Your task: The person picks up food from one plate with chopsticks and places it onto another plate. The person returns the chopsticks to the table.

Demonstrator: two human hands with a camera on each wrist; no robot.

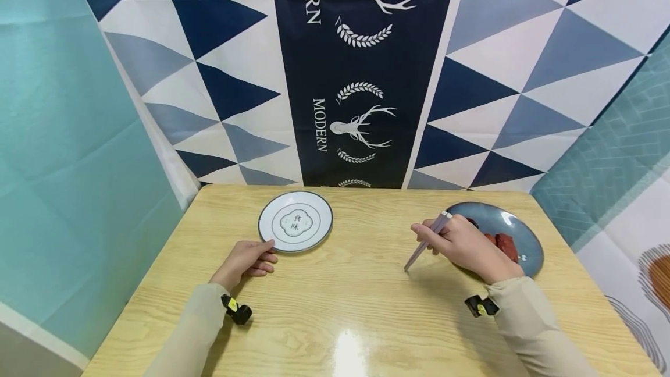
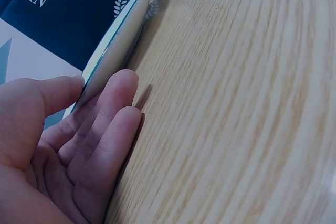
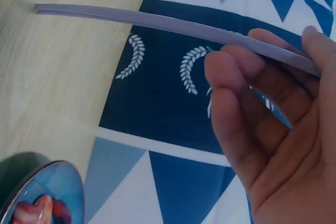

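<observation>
A white plate with a dark rim [image 1: 319,223] lies at the back left of the table. My left hand [image 1: 248,262] pinches its near edge, thumb on top and fingers below, as the left wrist view shows at the plate [image 2: 113,45] and hand [image 2: 79,135]. My right hand [image 1: 473,243] holds purple-grey chopsticks [image 1: 424,246], tips pointing down close to the table top. In the right wrist view the chopsticks [image 3: 157,22] lie together across the fingers of the hand [image 3: 278,114]. Reddish food pieces [image 1: 506,246] rest on a blue-grey plate [image 1: 531,249], partly behind the right hand.
The light wooden table [image 1: 335,284] reaches back to a patterned cloth [image 1: 361,74] with triangles and deer heads. Teal cloth [image 1: 78,132] hangs on the left, and more patterned cloth [image 1: 628,214] on the right. Small black devices [image 1: 238,311] are worn on both wrists.
</observation>
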